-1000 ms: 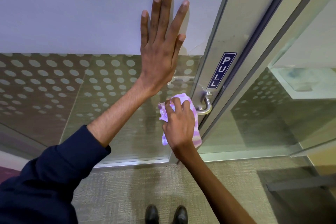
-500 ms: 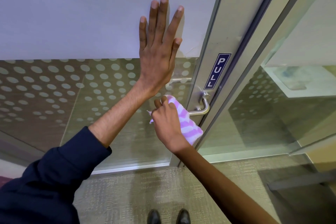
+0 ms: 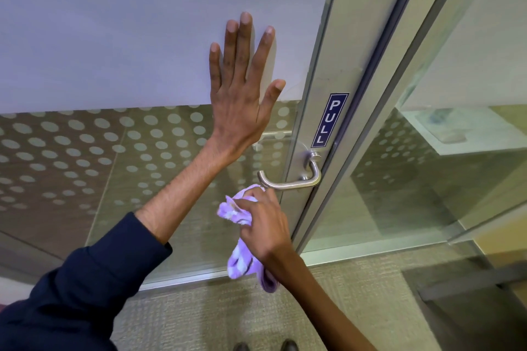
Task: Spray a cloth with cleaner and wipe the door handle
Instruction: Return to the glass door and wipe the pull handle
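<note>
- The left hand (image 3: 242, 94) lies flat and open, fingers spread, against the frosted glass door panel (image 3: 114, 37).
- The right hand (image 3: 265, 225) is closed around a crumpled purple-and-white striped cloth (image 3: 239, 262) (one end hangs below the wrist).
- The brushed-metal lever door handle (image 3: 291, 184) sits uncovered just above that hand's knuckles, under a blue PULL sign (image 3: 329, 120).

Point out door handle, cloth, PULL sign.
door handle (image 3: 288, 184): head view, middle of the horizontal lever bar.
cloth (image 3: 241, 263): head view, hanging part below the right hand.
PULL sign (image 3: 329, 120): head view, centre of the blue label.
</note>
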### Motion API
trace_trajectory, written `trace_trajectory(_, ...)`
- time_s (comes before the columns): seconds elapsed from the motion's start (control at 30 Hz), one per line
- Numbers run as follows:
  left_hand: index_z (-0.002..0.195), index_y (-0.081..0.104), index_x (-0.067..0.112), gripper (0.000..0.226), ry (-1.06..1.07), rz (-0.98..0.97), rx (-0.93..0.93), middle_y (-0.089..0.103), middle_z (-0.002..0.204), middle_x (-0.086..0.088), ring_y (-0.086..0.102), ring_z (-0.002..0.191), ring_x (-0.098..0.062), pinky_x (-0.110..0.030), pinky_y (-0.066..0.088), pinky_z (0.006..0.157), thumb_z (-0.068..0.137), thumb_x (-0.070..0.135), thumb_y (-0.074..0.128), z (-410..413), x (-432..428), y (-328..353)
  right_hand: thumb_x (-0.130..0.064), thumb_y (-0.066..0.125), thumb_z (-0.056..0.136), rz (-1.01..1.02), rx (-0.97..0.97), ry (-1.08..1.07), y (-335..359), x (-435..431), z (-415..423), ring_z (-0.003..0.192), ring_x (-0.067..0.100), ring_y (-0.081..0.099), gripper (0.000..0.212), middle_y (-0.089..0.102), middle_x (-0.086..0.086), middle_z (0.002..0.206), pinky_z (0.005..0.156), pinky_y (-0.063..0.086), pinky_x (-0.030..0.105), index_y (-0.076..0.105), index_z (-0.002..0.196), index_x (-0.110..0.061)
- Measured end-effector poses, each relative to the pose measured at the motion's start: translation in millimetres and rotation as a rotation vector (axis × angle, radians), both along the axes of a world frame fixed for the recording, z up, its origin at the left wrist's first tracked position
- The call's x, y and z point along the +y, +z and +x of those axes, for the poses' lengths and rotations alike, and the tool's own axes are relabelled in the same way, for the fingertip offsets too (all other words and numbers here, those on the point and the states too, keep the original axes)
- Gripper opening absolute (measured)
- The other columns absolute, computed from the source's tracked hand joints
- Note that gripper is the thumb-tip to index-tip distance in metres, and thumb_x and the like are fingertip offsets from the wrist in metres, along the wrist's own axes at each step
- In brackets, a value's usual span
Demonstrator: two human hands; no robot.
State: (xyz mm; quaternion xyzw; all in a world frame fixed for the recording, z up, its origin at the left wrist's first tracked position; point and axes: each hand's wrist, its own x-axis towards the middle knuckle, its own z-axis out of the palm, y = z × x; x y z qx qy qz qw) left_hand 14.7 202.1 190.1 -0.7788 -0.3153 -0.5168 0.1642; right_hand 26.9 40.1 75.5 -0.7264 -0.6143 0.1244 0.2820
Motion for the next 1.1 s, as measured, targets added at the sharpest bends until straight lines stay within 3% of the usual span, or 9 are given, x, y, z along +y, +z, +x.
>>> trace_trajectory(0.1, 0.156, 0.024, 0.016, 0.067, 0.004, -0.01, -0.007, 0.021, 0.161, -0.021, -0.013, 0.151, -0.01, -0.039, -0.011, 0.124, 0.102, 0.055, 0.016, 0, -1, -1, -0.006, 0.053, 0.074, 0.099, 0.053, -0.091, 10, -10, 14, 0.108, 0.019, 0.045, 0.047, 0.059, -0.009, 0.118, 0.07, 0.041, 0.026, 0.069, 0.113, -0.028)
trace_trajectory(0.2, 0.157, 0.023, 0.016, 0.065, 0.002, -0.011, 0.009, 0.02, 0.162, -0.021, 0.001, 0.156, -0.026, -0.038, -0.012, 0.124, 0.103, 0.052, 0.018, 0, -2, -1, -0.008, 0.05, 0.069, 0.207, 0.141, -0.14, 15, -20, 26, 0.096, 0.014, 0.042, 0.047, 0.06, -0.008, 0.114, 0.073, 0.037, 0.023, 0.071, 0.108, -0.023)
trace_trajectory(0.37, 0.157, 0.024, 0.014, 0.062, -0.029, -0.029, 0.019, 0.02, 0.162, -0.026, 0.007, 0.151, -0.037, -0.039, -0.013, 0.123, 0.104, 0.047, 0.023, 0, -7, 3, 0.004, 0.065, 0.077, 0.355, 0.265, -0.252, 27, -31, 52, 0.096, 0.025, 0.055, 0.021, 0.06, -0.006, 0.101, 0.079, 0.038, 0.015, 0.069, 0.089, -0.012)
trace_trajectory(0.43, 0.157, 0.024, 0.013, 0.061, -0.049, -0.059, 0.014, 0.018, 0.161, -0.029, 0.004, 0.15, -0.038, -0.041, -0.016, 0.122, 0.104, 0.044, 0.027, 1, -11, 4, -0.007, 0.067, 0.083, 0.408, 0.309, -0.302, 33, -38, 64, 0.096, 0.023, 0.057, 0.009, 0.062, -0.006, 0.101, 0.081, 0.037, 0.01, 0.069, 0.092, -0.011)
trace_trajectory(0.5, 0.157, 0.023, 0.012, 0.061, -0.083, -0.097, -0.004, 0.015, 0.162, -0.03, -0.003, 0.153, -0.036, -0.043, -0.017, 0.121, 0.104, 0.043, 0.026, 2, -18, 5, -0.02, 0.063, 0.088, 0.469, 0.376, -0.325, 42, -45, 76, 0.101, 0.02, 0.06, 0.015, 0.067, -0.003, 0.103, 0.086, 0.04, 0.015, 0.072, 0.099, -0.015)
trace_trajectory(0.6, 0.157, 0.024, 0.011, 0.06, -0.166, -0.168, -0.067, 0.012, 0.163, -0.028, -0.012, 0.154, -0.018, -0.046, -0.013, 0.123, 0.105, 0.042, 0.025, 5, -36, 3, -0.014, 0.066, 0.091, 0.568, 0.517, -0.33, 58, -62, 90, 0.099, 0.012, 0.064, 0.023, 0.07, -0.011, 0.103, 0.086, 0.046, 0.023, 0.072, 0.099, -0.034)
trace_trajectory(0.73, 0.157, 0.021, 0.008, 0.06, -0.409, -0.355, -0.125, 0.008, 0.168, -0.018, -0.006, 0.157, -0.021, -0.05, 0.004, 0.128, 0.107, 0.039, 0.028, 18, -80, -11, -0.022, 0.071, 0.089, 0.641, 0.779, -0.411, 70, -85, 108, 0.089, 0.008, 0.065, 0.013, 0.075, -0.005, 0.099, 0.086, 0.05, 0.028, 0.073, 0.101, -0.02)
trace_trajectory(0.97, 0.147, 0.047, 0.018, 0.052, -0.685, -0.765, 0.029, 0.044, 0.155, 0.003, 0.026, 0.15, -0.002, -0.027, 0.025, 0.123, 0.104, 0.042, 0.032, 56, -165, -39, -0.027, 0.069, 0.079, 0.783, 1.057, -0.539, 85, -130, 135, 0.067, 0.004, 0.061, 0.026, 0.07, -0.007, 0.077, 0.059, 0.052, 0.018, 0.071, 0.098, -0.008)
trace_trajectory(1.1, 0.129, 0.059, 0.036, 0.049, -0.799, -1.034, 0.113, 0.071, 0.118, 0.012, 0.063, 0.111, -0.003, -0.025, 0.047, 0.099, 0.098, 0.059, 0.029, 69, -208, -55, -0.032, 0.068, 0.082, 0.794, 1.105, -0.64, 85, -163, 156, 0.075, 0.017, 0.06, 0.034, 0.067, 0.004, 0.083, 0.069, 0.051, 0.03, 0.068, 0.104, -0.006)
